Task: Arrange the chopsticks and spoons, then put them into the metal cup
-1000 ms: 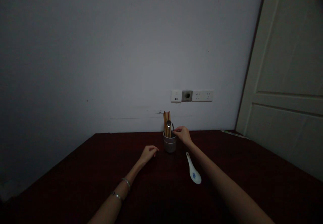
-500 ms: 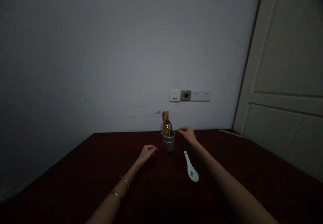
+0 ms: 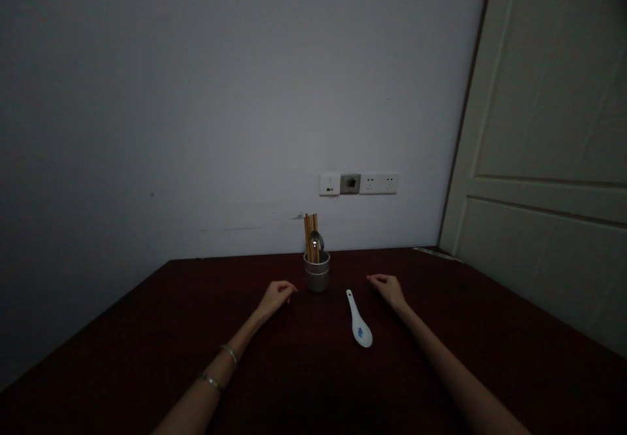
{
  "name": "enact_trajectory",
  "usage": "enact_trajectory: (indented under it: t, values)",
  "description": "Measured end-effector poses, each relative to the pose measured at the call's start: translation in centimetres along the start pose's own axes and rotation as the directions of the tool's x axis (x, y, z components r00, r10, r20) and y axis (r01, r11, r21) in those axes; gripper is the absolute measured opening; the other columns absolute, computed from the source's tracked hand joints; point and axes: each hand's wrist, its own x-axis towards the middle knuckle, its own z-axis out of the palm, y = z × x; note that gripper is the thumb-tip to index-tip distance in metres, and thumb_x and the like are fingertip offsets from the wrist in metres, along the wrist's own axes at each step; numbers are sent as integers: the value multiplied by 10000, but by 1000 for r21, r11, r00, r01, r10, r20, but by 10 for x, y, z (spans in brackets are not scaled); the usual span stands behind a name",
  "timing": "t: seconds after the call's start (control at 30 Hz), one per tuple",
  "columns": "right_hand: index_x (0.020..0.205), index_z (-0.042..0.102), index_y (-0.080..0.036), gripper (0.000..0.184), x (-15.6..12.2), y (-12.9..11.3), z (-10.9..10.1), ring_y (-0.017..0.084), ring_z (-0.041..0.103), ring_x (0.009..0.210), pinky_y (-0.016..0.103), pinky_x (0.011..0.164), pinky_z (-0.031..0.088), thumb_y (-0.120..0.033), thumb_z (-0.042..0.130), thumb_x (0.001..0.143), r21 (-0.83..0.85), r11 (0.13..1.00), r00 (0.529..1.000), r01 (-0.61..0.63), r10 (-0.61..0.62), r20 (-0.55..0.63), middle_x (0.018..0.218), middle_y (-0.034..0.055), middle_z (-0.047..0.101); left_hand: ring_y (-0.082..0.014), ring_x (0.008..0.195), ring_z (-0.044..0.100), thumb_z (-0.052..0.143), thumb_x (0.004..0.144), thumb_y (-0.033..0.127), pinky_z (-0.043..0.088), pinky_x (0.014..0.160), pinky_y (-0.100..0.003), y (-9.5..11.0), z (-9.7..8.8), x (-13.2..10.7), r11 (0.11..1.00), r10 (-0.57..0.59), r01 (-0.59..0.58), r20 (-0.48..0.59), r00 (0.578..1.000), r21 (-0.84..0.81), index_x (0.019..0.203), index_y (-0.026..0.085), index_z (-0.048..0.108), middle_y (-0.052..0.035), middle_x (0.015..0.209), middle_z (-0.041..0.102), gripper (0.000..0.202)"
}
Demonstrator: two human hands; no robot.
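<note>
White spoon [image 3: 356, 317]: on the desk [image 3: 274, 383], just left of the right fingers and a little nearer the wearer, handle pointing toward the wall, blue mark on its bowl.
Spoon's feel: looks like glazed ceramic — likely light, rigid, slick when wet and apt to chip if dropped.
Spoon's hold: the handle should suit a thumb-and-finger pinch, its end near the right fingertips.
Right hand [image 3: 390, 289]: fingers loosely curled, nothing visible between them (whether thumb and forefinger meet, I cannot tell).
Left hand [image 3: 274, 298]: fingers bent over the desk, nothing visible in them; whether the tips touch is too small to tell.
Cup [image 3: 317, 278]: upright, just beyond and right of the left fingers, well left of the right ones; probably metal, stiff, top-heavy with its load, best gripped around the body.
Cup's load: chopsticks [image 3: 307, 234] and metal spoons [image 3: 315, 239], rising above the rim — slim, hard, easiest pinched near the top.
Desk surface: dark red-brown, seemingly smooth, under both hands.
Room: dim; pale wall [image 3: 220, 95] and sockets [image 3: 379, 184] beyond the fingers, panelled door [image 3: 548, 95] to their right.
</note>
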Motion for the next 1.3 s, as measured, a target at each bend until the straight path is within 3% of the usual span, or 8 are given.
enact_trajectory:
  t: [0.17,0.4,0.5,0.63,0.73,1.0,1.13,1.3]
  values:
    - [736,700,-142,317,-9,-3,-3,231,623,732,294,647,455,-414,568,641,35,999,999,21,-23,47,741,74,691,-87,432,374,439,683,335,267,467,-198,7,0,-4,1000,9,-9,4,1000,23,701,109,643,40,430,436,306]
    - [725,697,-142,312,-16,-12,-1,226,616,777,276,696,433,-413,554,668,27,997,997,67,-68,47,784,74,691,-83,421,365,406,751,427,267,472,-207,11,0,-10,982,105,-114,68,992,150,461,132,524,24,399,405,430]
    - [717,694,-132,358,-15,-10,-1,218,607,725,270,653,427,-451,537,674,28,997,996,71,-72,48,747,73,686,-73,420,346,422,748,466,262,468,-205,20,-1,-13,961,68,-125,226,972,247,417,132,484,23,400,402,475]
    - [701,689,-124,436,-13,-7,0,202,584,662,256,584,401,-519,506,678,10,998,996,65,-66,67,683,62,669,-55,385,313,454,736,493,235,424,-197,47,2,-21,936,-24,-148,478,878,318,498,113,566,32,401,405,462]
    - [703,685,-123,460,-14,-8,0,194,573,649,248,568,385,-540,492,685,-6,998,995,66,-66,73,667,53,659,-59,380,355,452,744,467,250,402,-186,64,14,-27,947,-42,-139,542,840,290,619,107,624,24,433,457,418]
    - [659,679,-129,490,-21,-18,-2,211,590,669,257,593,391,-573,473,686,-37,995,993,91,-88,80,655,63,666,-61,419,438,498,715,271,320,385,-166,72,66,-23,996,-78,58,309,948,74,829,89,612,11,558,538,243]
    - [661,677,-132,470,-20,-17,-1,216,600,698,261,626,397,-550,465,706,-39,993,990,115,-111,90,686,70,676,-58,391,440,540,719,268,304,336,-149,78,85,-8,984,-160,174,232,960,-43,1009,79,540,40,538,508,346]
    - [658,681,-138,433,-19,-17,0,212,606,702,261,647,399,-513,474,716,-47,992,990,117,-113,86,691,68,681,-59,329,433,550,747,284,303,305,-155,81,107,12,984,-142,163,218,965,-77,1072,57,488,50,504,506,401]
